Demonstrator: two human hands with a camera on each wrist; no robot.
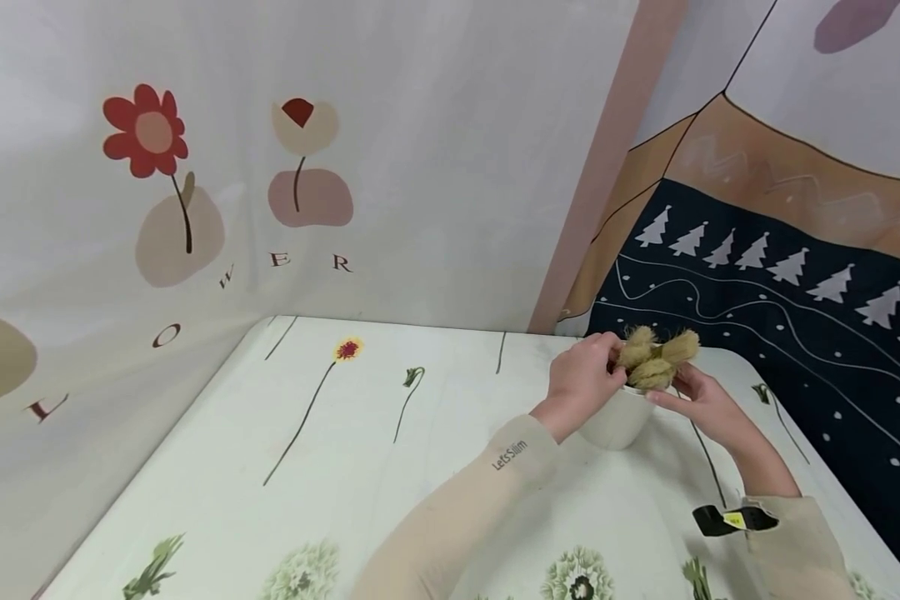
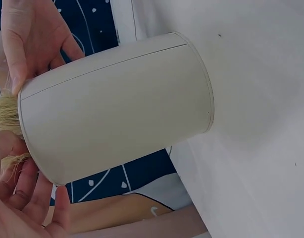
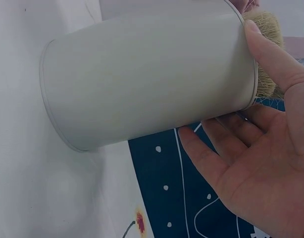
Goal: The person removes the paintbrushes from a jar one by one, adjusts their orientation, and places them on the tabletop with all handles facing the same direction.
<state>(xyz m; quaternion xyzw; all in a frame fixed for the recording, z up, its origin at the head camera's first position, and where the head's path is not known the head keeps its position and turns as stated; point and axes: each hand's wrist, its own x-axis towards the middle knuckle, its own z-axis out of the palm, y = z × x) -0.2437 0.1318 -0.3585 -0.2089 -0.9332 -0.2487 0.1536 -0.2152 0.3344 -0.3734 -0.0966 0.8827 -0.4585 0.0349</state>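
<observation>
A white cylindrical pot (image 1: 618, 419) stands upright at the far right of the table. Bunched straw-coloured bristly tufts (image 1: 654, 360) stick up out of its mouth. My left hand (image 1: 579, 382) is at the pot's left rim, its fingers curled around one tuft (image 2: 14, 159) in the left wrist view. Opposite it, my right hand (image 1: 708, 407) holds the pot by the rim. In the right wrist view its thumb (image 3: 271, 52) lies on the near side of the rim, with the fingers bent behind the wall. The lower ends of the tufts are hidden inside the pot.
A white cloth (image 1: 345, 467) printed with flowers covers the table. Behind it hangs a pale curtain (image 1: 435, 167) with flower prints. Dark blue tree-patterned fabric (image 1: 795, 333) lies beyond the right edge. A black strap (image 1: 712, 521) with a yellow label sits at the right wrist.
</observation>
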